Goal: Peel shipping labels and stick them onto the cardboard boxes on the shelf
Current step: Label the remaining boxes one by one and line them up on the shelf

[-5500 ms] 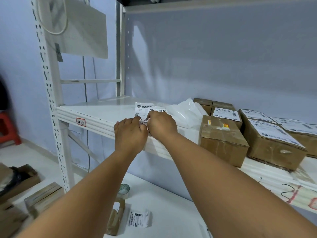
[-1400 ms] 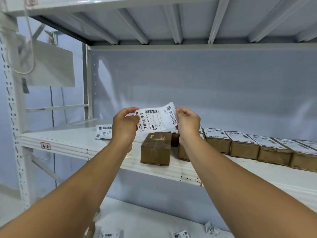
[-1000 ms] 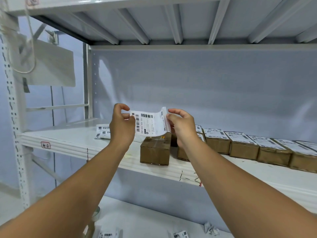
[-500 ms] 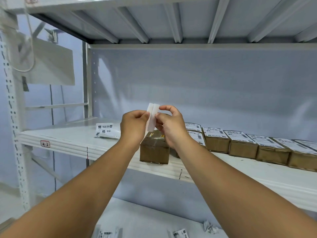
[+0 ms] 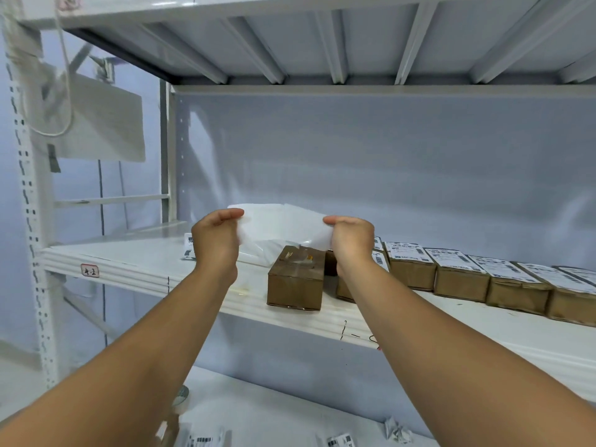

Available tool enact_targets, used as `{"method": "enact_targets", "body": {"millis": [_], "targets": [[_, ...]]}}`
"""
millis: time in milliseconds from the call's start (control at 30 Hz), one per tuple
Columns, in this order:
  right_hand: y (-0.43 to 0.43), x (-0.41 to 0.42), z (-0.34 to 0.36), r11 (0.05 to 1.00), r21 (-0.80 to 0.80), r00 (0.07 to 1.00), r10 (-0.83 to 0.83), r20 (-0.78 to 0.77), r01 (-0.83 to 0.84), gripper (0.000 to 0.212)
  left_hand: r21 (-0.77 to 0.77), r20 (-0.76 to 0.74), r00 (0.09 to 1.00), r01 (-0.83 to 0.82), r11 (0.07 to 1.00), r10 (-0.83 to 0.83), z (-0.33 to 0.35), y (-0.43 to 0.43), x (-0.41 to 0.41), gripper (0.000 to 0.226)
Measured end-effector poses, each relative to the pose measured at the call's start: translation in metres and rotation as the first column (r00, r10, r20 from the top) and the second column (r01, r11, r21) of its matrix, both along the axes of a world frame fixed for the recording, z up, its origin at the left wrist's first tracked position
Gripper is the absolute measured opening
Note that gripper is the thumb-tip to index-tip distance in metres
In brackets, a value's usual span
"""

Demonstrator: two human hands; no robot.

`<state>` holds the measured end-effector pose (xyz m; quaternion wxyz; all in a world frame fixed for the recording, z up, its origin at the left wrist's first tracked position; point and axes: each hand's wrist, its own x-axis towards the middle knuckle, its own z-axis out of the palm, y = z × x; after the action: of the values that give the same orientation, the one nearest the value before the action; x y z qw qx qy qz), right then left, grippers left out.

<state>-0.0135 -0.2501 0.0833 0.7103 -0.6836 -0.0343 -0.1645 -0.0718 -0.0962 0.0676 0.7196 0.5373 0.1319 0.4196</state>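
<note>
Just above the bare cardboard box (image 5: 295,279), left hand (image 5: 214,241) and right hand (image 5: 353,241) pinch a shipping label (image 5: 283,225). Blank side shows.

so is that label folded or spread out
Spread out: the label is stretched between left hand and right hand, blank side showing.

A sheet (image 5: 283,227) spans between the left hand (image 5: 214,240) and right hand (image 5: 351,240), above a box (image 5: 295,282) near the front edge of the shelf (image 5: 129,262). More boxes (image 5: 461,279) line up to its right; what seem loose labels (image 5: 188,250) lie behind the left hand.
</note>
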Motion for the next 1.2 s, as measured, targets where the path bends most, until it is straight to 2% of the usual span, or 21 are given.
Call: {"method": "enact_targets", "body": {"millis": [100, 233, 400, 467, 533, 633, 700, 900, 967, 1033, 1100, 1200], "targets": [[-0.008, 0.007, -0.002, 0.993, 0.069, 0.996, -0.091, -0.001, 0.091, 0.042, -0.052, 0.026, 0.998, -0.064, 0.997, 0.065, 0.003, 0.007, -0.001, 0.034], [-0.012, 0.017, -0.008, 0.984, 0.082, 0.987, -0.161, 0.027, 0.158, 0.032, -0.002, 0.063, 0.98, -0.188, 0.982, 0.187, 0.005, 0.014, -0.002, 0.033], [-0.005, 0.024, -0.005, 0.991, 0.04, 0.99, -0.133, 0.047, 0.132, 0.046, 0.15, 0.12, 0.959, -0.272, 0.951, 0.256, 0.009, 0.015, -0.006, 0.026], [0.004, 0.024, -0.001, 0.995, -0.055, 0.991, -0.078, 0.106, 0.084, 0.05, 0.198, 0.128, 0.959, -0.274, 0.941, 0.253, 0.008, 0.017, -0.005, 0.025], [0.015, 0.024, 0.003, 0.966, -0.253, 0.976, 0.005, 0.22, 0.052, 0.053, 0.268, 0.139, 0.958, -0.279, 0.922, 0.25, 0.006, 0.02, -0.005, 0.025], [0.034, 0.022, 0.012, 0.821, -0.561, 0.936, 0.112, 0.332, 0.101, 0.058, 0.352, 0.145, 0.957, -0.287, 0.891, 0.25, 0.005, 0.025, -0.005, 0.027], [0.047, 0.023, 0.015, 0.785, -0.614, 0.938, 0.147, 0.313, 0.082, 0.058, 0.386, 0.133, 0.959, -0.282, 0.878, 0.25, 0.004, 0.03, -0.003, 0.031], [0.084, 0.043, 0.02, 0.875, -0.481, 0.955, 0.177, 0.237, -0.043, 0.037, 0.56, 0.14, 0.959, -0.283, 0.779, 0.247, 0.001, 0.042, 0.002, 0.037], [0.095, 0.05, 0.017, 0.869, -0.482, 0.954, 0.229, 0.191, -0.113, 0.04, 0.616, 0.11, 0.962, -0.264, 0.742, 0.251, -0.001, 0.042, 0.005, 0.036], [0.106, 0.058, 0.012, 0.817, -0.536, 0.946, 0.309, 0.096, -0.212, 0.045, 0.661, 0.096, 0.967, -0.24, 0.711, 0.237, -0.004, 0.043, 0.008, 0.034], [0.114, 0.062, 0.008, 0.792, -0.538, 0.942, 0.336, -0.01, -0.288, 0.034, 0.678, 0.088, 0.978, -0.198, 0.708, 0.189, -0.009, 0.044, 0.012, 0.035], [0.116, 0.066, 0.007, 0.863, -0.413, 0.953, 0.299, -0.05, -0.292, 0.023, 0.692, 0.044, 0.987, -0.144, 0.707, 0.157, -0.015, 0.046, 0.018, 0.04]]}}
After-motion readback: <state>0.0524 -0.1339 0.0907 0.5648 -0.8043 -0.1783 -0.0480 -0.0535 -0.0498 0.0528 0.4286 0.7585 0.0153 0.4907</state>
